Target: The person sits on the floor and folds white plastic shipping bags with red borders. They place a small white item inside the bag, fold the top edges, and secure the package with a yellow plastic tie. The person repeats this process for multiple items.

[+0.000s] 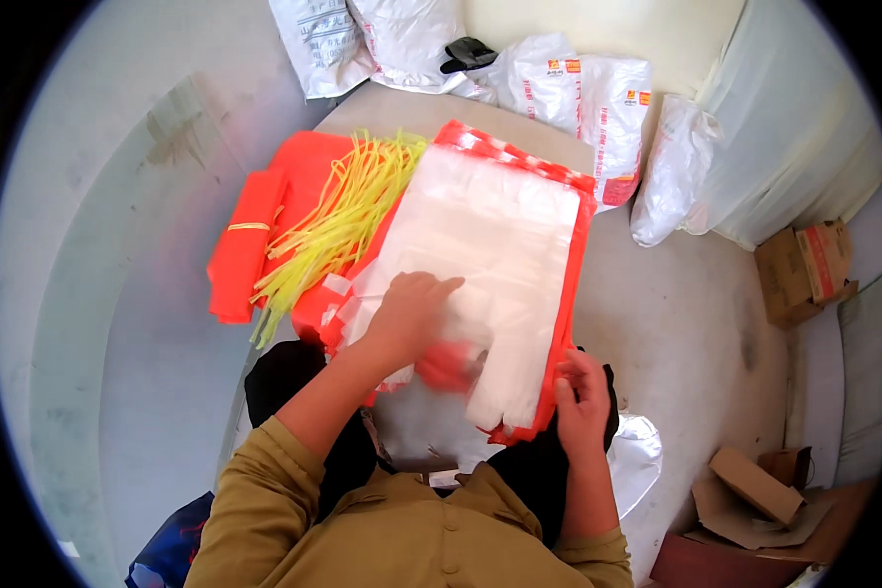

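A flat stack of white plastic T-shirt bags [500,225] lies in front of me, its handle cut-out towards my body. Red plastic bags [580,255] lie underneath and stick out along the right and far edges. My left hand [414,316] rests palm down on the white bags, slightly blurred, with its index finger stretched out. Beside the stack's near right edge is my right hand [580,397], fingers loosely bent and thumb apart, close to the red edge. A blurred red patch shows in the cut-out between the handles.
Left of the stack lie a bunch of yellow strips [338,220] and a folded red bundle [240,250] with a yellow tie. White sacks [534,83] stand along the far side. Cardboard boxes [804,269] are at right, and flattened cardboard [755,505] at lower right.
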`<state>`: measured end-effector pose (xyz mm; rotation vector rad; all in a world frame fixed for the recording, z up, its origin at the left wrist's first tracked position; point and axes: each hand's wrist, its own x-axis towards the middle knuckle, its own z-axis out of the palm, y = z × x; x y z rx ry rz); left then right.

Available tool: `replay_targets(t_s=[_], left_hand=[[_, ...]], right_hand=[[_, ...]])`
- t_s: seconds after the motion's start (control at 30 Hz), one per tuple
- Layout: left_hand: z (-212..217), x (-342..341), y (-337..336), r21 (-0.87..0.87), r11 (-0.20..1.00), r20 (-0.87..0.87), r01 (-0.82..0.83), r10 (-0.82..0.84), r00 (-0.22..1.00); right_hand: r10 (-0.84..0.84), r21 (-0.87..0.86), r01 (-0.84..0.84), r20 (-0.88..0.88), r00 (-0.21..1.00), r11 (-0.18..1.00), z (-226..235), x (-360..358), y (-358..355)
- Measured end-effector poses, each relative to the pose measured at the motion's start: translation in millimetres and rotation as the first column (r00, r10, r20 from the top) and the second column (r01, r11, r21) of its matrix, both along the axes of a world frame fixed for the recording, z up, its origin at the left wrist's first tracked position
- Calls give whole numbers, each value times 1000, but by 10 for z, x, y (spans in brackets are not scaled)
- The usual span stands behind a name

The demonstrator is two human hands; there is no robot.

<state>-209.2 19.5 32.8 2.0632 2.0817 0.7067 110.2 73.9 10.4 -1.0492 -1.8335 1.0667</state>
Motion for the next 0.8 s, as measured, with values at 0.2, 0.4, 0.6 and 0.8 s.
replay_targets(t_s=[0.2,0.4,0.6,0.8], left_hand=[[331,-144,-361,-74,990,558,116,-55,828],[-187,-844,-427,144,874,570,-463,309,761],[-255,-833,-374,135,948,376,-289,221,900],[-84,-804,-334,33,942,569,-335,258,781]], right_hand=[[182,190,-206,138,974,960,132,-708,9],[260,253,-371,384,886,894,271,-1327,63],[303,207,-438,472,828,875,259,-1563,-30],[286,305,-482,512,810,821,37,-1557,27]])
